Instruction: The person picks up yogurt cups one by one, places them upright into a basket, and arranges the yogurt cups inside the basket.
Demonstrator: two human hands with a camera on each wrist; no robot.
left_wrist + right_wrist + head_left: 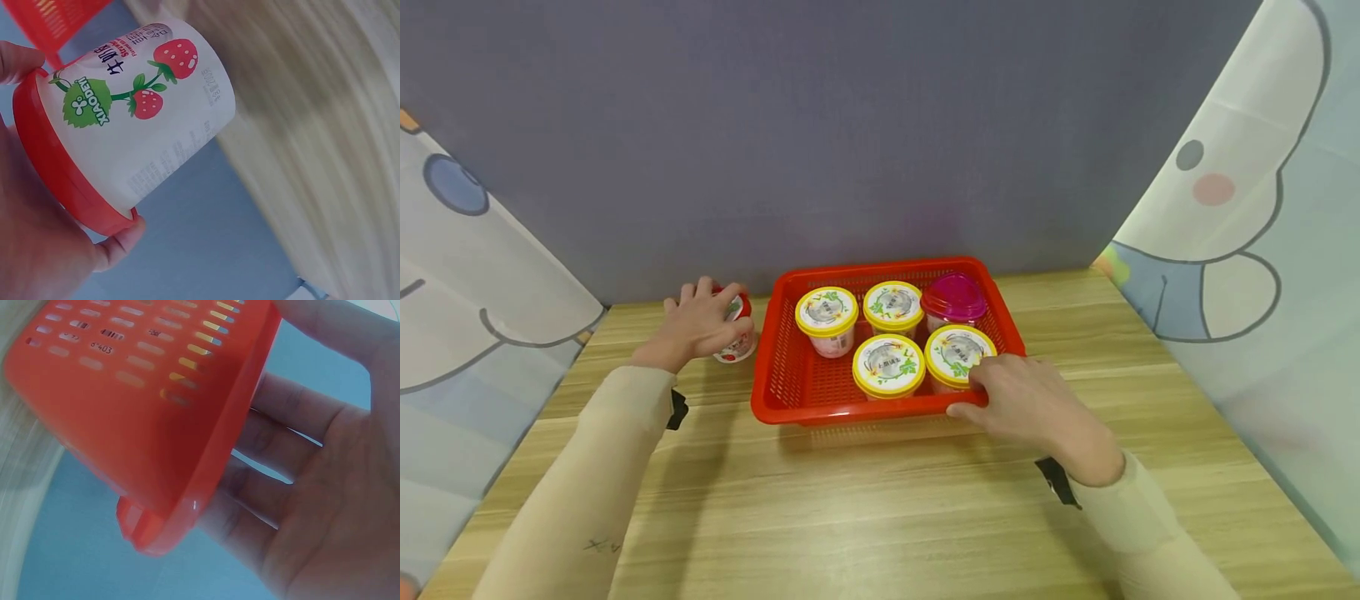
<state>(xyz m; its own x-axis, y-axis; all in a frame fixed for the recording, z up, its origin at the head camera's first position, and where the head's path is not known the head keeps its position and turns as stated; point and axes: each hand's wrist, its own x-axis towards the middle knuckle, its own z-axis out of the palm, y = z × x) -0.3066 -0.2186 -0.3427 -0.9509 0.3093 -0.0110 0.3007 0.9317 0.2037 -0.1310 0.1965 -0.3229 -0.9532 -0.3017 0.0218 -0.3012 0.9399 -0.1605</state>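
Observation:
At the left, my left hand (706,321) grips a paper cup with a red lid (140,106) from above. Its fingers and thumb lie around the red lid (59,165); strawberries and green leaves are printed on the white side. Whether the cup's base touches the table cannot be told. My right hand (1033,404) holds the front right rim of a red plastic basket (786,379), thumb outside and fingers over the edge. Inside the basket stand several cups with yellow-rimmed lids, such as the front cup (889,367), and one with a magenta lid (955,297).
The basket sits on a wood-grain table (865,517), close to a grey back panel (850,150). Cartoon-printed cloths (1232,192) stand along both sides. Between the red-lidded cup and the basket's left wall is a narrow gap.

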